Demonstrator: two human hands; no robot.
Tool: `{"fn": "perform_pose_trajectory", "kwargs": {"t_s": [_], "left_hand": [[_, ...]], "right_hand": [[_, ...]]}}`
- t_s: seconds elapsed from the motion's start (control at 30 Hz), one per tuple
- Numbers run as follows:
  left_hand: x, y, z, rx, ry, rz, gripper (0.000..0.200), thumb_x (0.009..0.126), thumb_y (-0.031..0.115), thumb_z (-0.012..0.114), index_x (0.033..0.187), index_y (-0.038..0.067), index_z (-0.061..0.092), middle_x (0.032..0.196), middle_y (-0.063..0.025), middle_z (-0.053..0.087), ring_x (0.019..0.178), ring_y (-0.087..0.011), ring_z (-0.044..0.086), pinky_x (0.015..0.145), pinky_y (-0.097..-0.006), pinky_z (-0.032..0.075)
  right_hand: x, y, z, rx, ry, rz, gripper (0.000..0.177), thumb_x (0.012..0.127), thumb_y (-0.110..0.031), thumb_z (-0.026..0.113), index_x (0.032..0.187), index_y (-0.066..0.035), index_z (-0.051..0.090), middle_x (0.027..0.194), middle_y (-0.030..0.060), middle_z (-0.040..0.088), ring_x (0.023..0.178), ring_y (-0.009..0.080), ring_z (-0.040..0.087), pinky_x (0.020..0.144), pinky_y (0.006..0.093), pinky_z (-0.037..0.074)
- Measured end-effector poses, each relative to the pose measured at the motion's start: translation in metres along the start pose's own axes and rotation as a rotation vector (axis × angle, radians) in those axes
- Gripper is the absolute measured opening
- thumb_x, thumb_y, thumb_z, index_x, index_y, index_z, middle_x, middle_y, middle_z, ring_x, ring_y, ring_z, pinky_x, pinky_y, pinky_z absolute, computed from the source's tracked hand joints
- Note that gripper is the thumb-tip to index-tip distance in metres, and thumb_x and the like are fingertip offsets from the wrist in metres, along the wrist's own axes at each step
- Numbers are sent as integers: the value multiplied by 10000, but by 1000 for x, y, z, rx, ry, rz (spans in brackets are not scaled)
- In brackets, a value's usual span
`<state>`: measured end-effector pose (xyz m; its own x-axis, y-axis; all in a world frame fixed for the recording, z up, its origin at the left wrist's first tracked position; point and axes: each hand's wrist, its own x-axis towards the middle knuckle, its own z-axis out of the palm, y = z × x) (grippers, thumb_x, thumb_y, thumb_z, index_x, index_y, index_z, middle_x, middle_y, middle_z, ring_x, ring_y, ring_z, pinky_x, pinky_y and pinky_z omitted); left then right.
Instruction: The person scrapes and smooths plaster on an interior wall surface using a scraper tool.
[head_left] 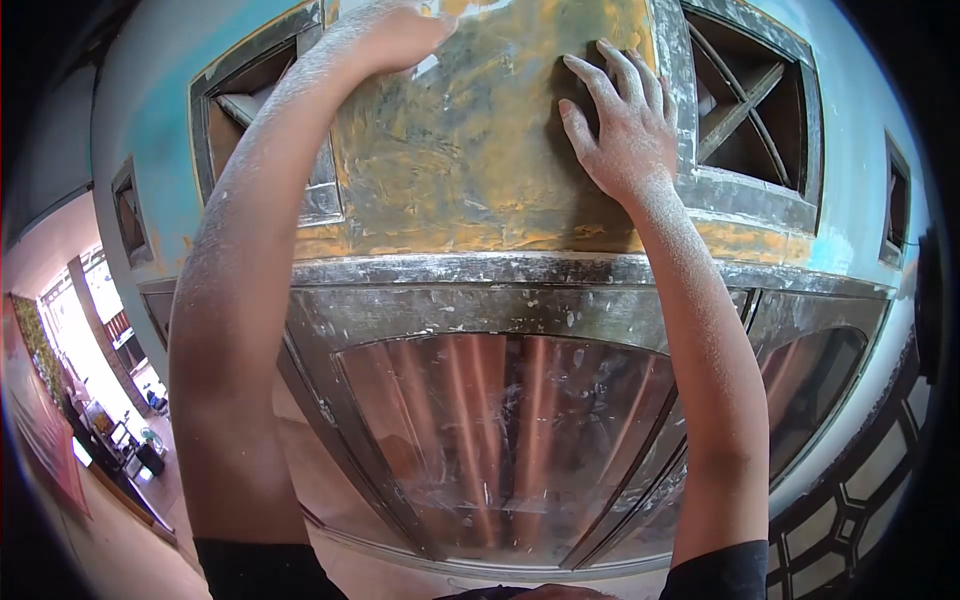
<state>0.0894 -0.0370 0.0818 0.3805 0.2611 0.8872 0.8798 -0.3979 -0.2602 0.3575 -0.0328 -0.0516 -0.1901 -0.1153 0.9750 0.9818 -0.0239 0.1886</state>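
Note:
Both arms reach up to a wall panel (440, 170) of patchy yellow-orange and grey filler. My left hand (405, 40) is at the top edge of the view, closed against the panel, with its fingers mostly hidden. A small pale patch shows just below it; I cannot make out whether it is something held or part of the wall. My right hand (630, 130) lies with fingers spread on the panel's right side, holding nothing. Pale dust coats both hands and forearms.
Vent openings with dark frames flank the panel, the right one (750, 105) crossed by slats. Below runs a paint-specked wooden ledge (480, 270) above a glazed window (510, 430) with reddish curtains behind. A bright doorway (95, 300) opens at left; a patterned metal grille (850, 510) stands lower right.

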Motion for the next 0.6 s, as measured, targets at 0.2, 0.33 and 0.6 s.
{"fn": "perform_pose_trajectory", "kwargs": {"t_s": [0.2,0.33,0.6], "left_hand": [[21,-52,41,-251,-63,-255,695,941,463,602,1464,12,519,737,-107,668,637,-195,654,637,-362,530],[-1,-21,21,-155,4,-127,712,940,474,625,1489,36,510,686,-74,612,611,-164,598,611,-350,501],[0,5,19,-80,48,-192,704,940,472,615,1493,48,516,811,-134,700,687,-220,669,727,-411,537]], "right_hand": [[-1,1,0,0,-22,7,510,1017,-488,544,1504,-352,473,1617,45,392,1536,292,302,1275,545,189],[-3,0,-1,-3,-10,10,509,1018,-484,542,1504,-352,471,1618,45,392,1537,291,299,1274,548,189],[-3,0,-2,25,-36,11,527,1003,-473,558,1505,-336,472,1622,63,385,1539,307,296,1268,566,199]]}}
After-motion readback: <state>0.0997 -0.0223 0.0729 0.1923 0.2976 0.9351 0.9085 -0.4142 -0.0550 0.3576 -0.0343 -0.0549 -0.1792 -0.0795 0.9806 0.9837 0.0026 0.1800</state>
